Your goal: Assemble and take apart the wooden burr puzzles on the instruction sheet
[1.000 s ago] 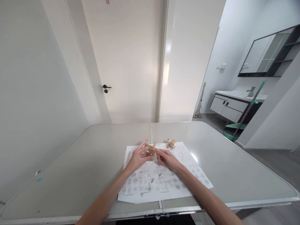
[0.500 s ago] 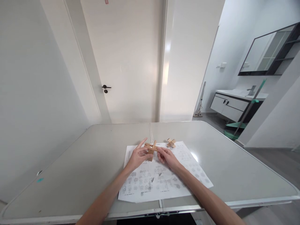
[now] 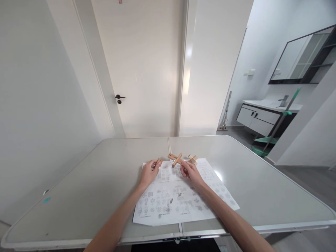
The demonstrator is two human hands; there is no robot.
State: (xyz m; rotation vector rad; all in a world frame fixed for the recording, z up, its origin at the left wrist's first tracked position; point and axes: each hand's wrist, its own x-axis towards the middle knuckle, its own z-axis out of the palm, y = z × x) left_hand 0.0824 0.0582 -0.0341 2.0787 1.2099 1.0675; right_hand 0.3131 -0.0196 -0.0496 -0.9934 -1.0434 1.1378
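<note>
My right hand (image 3: 191, 172) pinches a wooden cross-shaped puzzle (image 3: 175, 159) and holds it just above the far edge of a printed instruction sheet (image 3: 181, 199). My left hand (image 3: 149, 171) is to the left of it, over the sheet's far left corner. Its fingers are curled together at the tips, perhaps on a small wooden bit that I cannot make out. A second small wooden puzzle (image 3: 193, 159) lies on the sheet's far edge, just behind my right hand.
The sheet lies on a grey folding table (image 3: 91, 182) with a seam down its middle. Behind the table is a white door (image 3: 141, 70) with a black handle. To the right are a washbasin cabinet (image 3: 258, 119) and a green mop (image 3: 275, 126).
Both hands were on the cross puzzle. Now my left hand has come off it and moved left, while my right hand has carried the puzzle up and to the right.
</note>
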